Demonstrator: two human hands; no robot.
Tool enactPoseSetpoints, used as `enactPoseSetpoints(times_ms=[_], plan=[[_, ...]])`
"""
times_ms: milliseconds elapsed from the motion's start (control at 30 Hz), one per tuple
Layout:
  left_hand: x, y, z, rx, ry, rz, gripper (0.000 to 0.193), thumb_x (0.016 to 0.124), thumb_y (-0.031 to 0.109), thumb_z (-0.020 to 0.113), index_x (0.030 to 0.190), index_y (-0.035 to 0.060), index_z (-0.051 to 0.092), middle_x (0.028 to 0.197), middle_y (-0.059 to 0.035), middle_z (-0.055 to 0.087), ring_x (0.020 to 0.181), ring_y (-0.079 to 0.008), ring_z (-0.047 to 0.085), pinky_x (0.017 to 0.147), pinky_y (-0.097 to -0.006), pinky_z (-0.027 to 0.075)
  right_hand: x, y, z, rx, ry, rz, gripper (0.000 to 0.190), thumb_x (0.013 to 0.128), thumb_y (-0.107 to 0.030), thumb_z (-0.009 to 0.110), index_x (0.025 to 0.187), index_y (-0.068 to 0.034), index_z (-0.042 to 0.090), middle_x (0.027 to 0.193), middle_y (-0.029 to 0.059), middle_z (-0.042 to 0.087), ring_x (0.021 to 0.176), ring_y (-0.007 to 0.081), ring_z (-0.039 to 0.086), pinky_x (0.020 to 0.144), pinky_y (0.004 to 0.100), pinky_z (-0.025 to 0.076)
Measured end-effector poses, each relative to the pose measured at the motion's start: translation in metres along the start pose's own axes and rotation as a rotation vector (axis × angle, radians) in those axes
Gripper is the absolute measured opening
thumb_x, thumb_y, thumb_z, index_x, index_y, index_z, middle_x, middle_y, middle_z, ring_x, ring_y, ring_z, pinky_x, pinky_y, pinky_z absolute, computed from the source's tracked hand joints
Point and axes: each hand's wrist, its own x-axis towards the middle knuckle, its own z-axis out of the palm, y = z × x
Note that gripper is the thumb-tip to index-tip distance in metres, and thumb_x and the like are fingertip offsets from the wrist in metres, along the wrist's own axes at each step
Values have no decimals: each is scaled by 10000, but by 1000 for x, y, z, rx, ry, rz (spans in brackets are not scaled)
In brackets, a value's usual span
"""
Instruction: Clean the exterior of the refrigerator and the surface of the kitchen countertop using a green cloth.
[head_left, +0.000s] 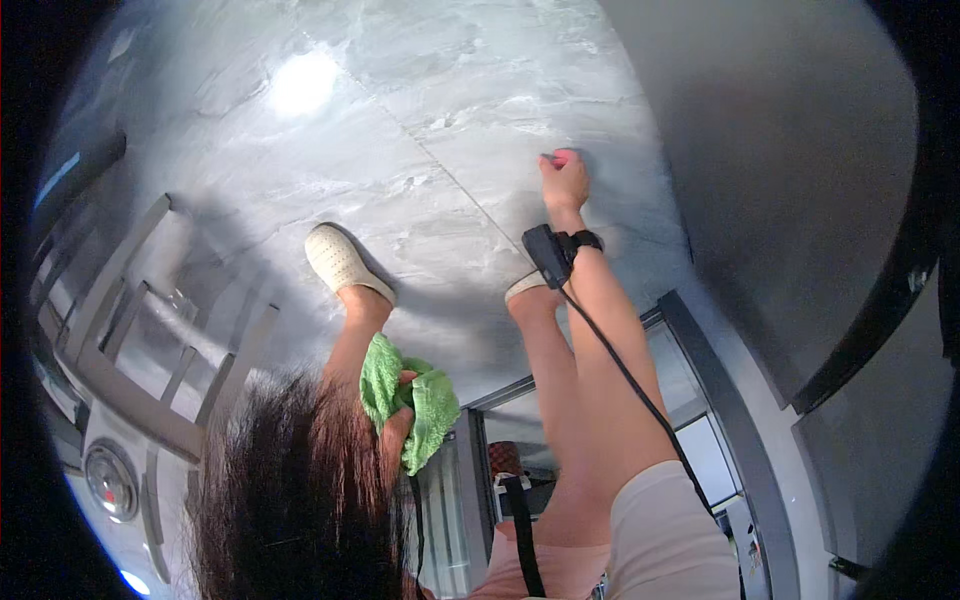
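My right hand (567, 184) is low over the grey marble-patterned floor (450, 97), its fingers closed around a small pink object (561, 156). Most of that object is hidden by the fingers, so its kind cannot be told. A black device (547, 255) with a cable is strapped to my right wrist. In my left hand (396, 429) is a bunched green terry cloth (433, 409), held beside my left shin. Dark hair hangs in front of the left arm and hides much of it.
My feet stand in cream perforated clogs (334, 255). To the left is a grey slatted chair (150, 375). A large dark grey panel (787, 187) rises on the right. Behind my legs is a dark door frame (720, 420). A thin joint line crosses the floor.
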Motion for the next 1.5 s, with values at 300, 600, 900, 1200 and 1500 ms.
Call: enactPoseSetpoints(times_ms=[300, 600, 900, 1200, 1500], plan=[[-13, -11, -16, -112, -39, 5, 291, 836, 105, 467, 1118, 40, 482, 1017, -23, 520, 908, -94, 492, 756, -214, 405, -31, 14, -26, 227, -192, -1, 216, 783, -241, 569, 797, -27, 598, 686, 45, 587, 621, 131, 530, 596, 276, 431], [-67, 13, -17, -87, -165, 57, 276, 842, 132, 478, 1100, 39, 511, 996, -19, 541, 891, -92, 503, 747, -209, 403, -120, -8, -181, 995, -313, 367, 165, 832, -199, 542, 829, -34, 547, 674, -24, 487, 625, 52, 435, 571, 193, 360], [-146, -33, -44, 8, -88, 496, 254, 816, 93, 491, 1065, 60, 527, 973, -49, 546, 845, -121, 516, 728, -254, 424, -215, -21, -320, 1060, -325, 404, 190, 817, -199, 570, 926, -48, 537, 780, -20, 520, 688, 47, 468, 627, 199, 383], [-339, -26, 9, -116, -290, 504, 288, 835, 87, 458, 1113, 15, 455, 993, -41, 519, 870, -102, 491, 748, -226, 397, -401, 161, -485, 1214, -112, 542, 142, 803, -182, 585, 873, -60, 559, 720, -19, 538, 622, 55, 484, 570, 180, 392], [-492, -119, 57, 34, -439, 638, 309, 840, 102, 452, 1138, 18, 444, 1015, -53, 525, 887, -131, 509, 748, -242, 410, -561, 286, -607, 1548, 227, 761, 125, 792, -164, 600, 856, -61, 572, 686, -21, 530, 588, 61, 482, 538, 189, 410]])
